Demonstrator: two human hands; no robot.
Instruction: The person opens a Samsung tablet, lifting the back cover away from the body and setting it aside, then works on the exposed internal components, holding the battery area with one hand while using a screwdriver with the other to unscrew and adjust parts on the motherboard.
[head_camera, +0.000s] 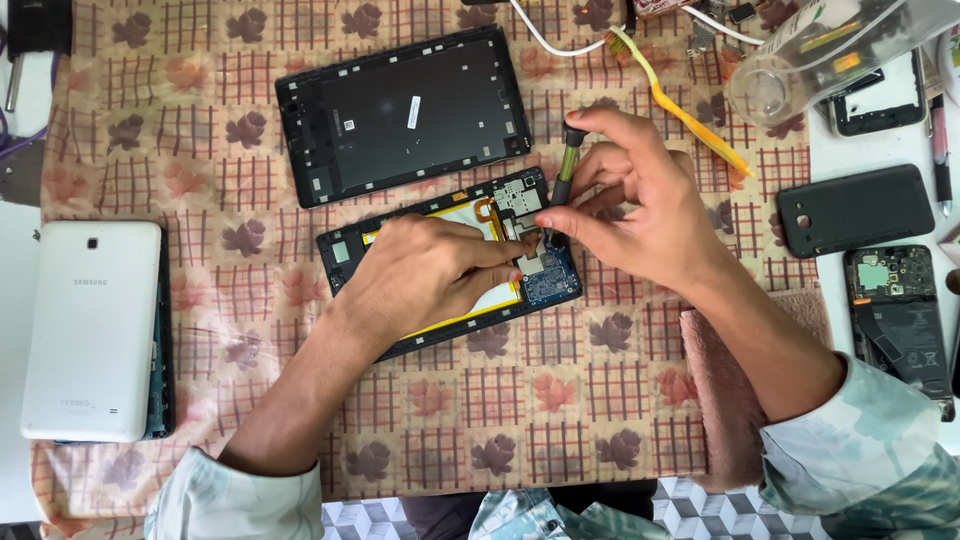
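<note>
An opened tablet body (345, 250) with a black frame, a yellow-edged battery and a blue circuit board (553, 279) lies in the middle of the patterned cloth. My left hand (420, 275) presses flat on the battery, fingertips at the board's edge. My right hand (630, 200) pinches a small screwdriver (566, 165) with a black and green handle, held upright with its tip on the board near the top right corner. The tablet's removed black back shell (400, 110) lies just above it, inner side up.
A white tablet (92, 330) lies face down at the left. A yellow plastic pry tool (690, 115), a clear bottle (810, 55) and white cables sit at the top right. At the right lie a black phone cover (855, 208) and an opened phone (900, 320).
</note>
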